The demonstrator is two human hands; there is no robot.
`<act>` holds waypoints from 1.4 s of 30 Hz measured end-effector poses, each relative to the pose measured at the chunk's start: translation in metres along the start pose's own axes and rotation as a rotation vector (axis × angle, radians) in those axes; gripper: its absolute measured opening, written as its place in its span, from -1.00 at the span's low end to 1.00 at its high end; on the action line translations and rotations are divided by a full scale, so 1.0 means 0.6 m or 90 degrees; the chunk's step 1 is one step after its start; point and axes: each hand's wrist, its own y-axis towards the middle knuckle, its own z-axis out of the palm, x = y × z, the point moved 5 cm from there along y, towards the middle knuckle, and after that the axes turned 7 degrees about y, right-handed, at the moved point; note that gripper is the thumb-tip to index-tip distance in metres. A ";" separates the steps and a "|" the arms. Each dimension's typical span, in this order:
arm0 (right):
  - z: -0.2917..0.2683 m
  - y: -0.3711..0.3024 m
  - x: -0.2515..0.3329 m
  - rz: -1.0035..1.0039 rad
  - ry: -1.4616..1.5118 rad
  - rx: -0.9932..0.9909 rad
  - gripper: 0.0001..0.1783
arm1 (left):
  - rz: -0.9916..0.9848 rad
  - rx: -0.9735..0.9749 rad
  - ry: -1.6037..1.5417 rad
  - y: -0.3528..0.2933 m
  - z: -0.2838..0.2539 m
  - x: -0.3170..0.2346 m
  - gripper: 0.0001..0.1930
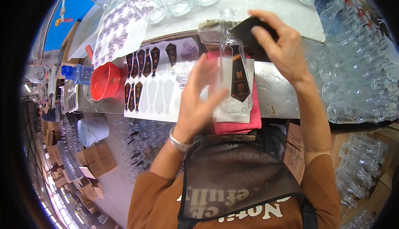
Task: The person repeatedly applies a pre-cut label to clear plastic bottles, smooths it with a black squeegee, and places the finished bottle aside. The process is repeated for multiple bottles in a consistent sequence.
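Note:
A clear glass bottle (227, 58) lies with its neck away from me, on white paper over a folded pink cloth (237, 125). A black necktie-shaped label (240, 79) with gold and orange marks sits on its upper side. My right hand (279, 48) grips a flat black scraper-like piece (249, 29) beside the bottle's shoulder; its exact kind is unclear. My left hand (198, 98) is blurred at the bottle's left side, thumb and fingers apart, holding nothing that I can see. Whether it touches the glass is hard to tell.
Left of the bottle lies a sheet of necktie-shaped labels (162, 79), some spots bare. Beyond it stand a red bowl (106, 81) and a blue-capped jug (77, 73). Clear bottles (181, 7) line the far side, and many more bottles (353, 77) are stacked at right. A white bucket (93, 131) stands lower left.

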 end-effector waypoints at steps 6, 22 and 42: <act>-0.021 -0.031 -0.046 0.347 0.640 -0.083 -0.69 | -0.182 0.004 -0.131 0.110 0.046 0.029 -0.47; 0.056 -0.064 -0.063 0.369 0.354 0.175 -0.38 | -0.134 0.013 -0.080 0.131 0.047 0.039 -0.44; 0.068 -0.022 -0.048 0.407 0.158 0.239 -0.27 | -0.191 0.014 -0.300 0.120 0.065 0.056 -0.43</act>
